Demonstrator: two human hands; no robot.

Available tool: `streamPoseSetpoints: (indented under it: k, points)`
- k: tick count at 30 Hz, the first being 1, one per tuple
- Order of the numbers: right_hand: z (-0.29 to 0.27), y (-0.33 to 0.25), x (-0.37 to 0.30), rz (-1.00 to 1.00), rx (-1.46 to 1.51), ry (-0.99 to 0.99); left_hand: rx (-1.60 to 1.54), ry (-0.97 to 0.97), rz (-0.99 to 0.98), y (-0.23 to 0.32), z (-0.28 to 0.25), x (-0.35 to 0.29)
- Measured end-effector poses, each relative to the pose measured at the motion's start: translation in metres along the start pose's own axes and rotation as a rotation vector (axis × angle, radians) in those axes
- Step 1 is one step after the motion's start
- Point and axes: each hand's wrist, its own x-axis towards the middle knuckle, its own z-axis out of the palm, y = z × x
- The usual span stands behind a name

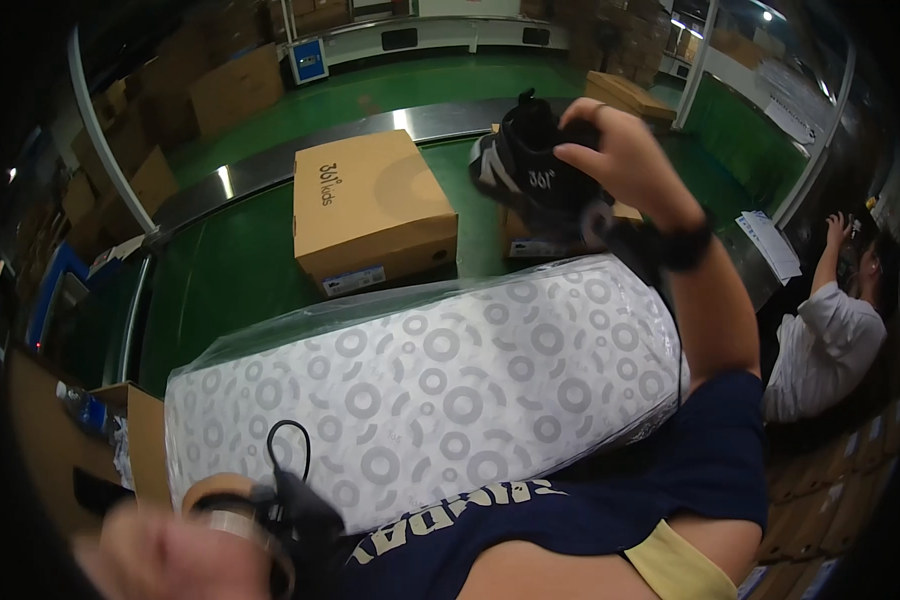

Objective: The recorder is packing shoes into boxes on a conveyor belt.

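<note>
My right hand [625, 160] is raised over the conveyor, fingers and thumb closed on the upper part of a black shoe [545, 165] with white and grey parts. A black band circles that wrist. Beneath the shoe, a brown shoebox [530, 238] shows only in part. My left hand [185, 555], smeared by motion at the lower left, has fingers I cannot make out. Beside it are a tan ring that looks like a tape roll [220, 487] and a black thing with a thin loop [305, 510]. White patterned paper [450, 400] lies in front of me as a large wrapped stack.
A closed brown shoebox [375, 210] sits on the green conveyor [210, 290], left of the shoe. An opened carton [145, 430] and a plastic bottle [82, 408] stand at the left. Another person [830, 340] in a light shirt is at the right, near white papers [770, 245].
</note>
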Motion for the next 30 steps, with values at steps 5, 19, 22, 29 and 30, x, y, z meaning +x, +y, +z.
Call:
streamPoseSetpoints:
  k: [5,19,22,29,30]
  points:
    - [-0.012,-0.076,-0.001,0.273,1.060,-0.198,0.961,-0.755,-0.674,-0.048,-0.051,-0.078]
    - [0.230,-0.077,-0.072,0.730,1.009,-0.238,1.966,-1.276,-1.841,0.160,-0.177,-0.071]
    - [0.236,-0.080,-0.079,0.742,0.992,-0.304,2.214,-1.285,-1.757,0.200,-0.171,-0.102]
    - [0.218,-0.082,-0.078,0.545,0.657,-0.318,2.000,-0.957,-1.651,0.199,-0.187,-0.094]
    - [0.206,-0.087,-0.073,0.369,0.292,-0.347,1.888,-0.886,-1.595,0.201,-0.192,-0.089]
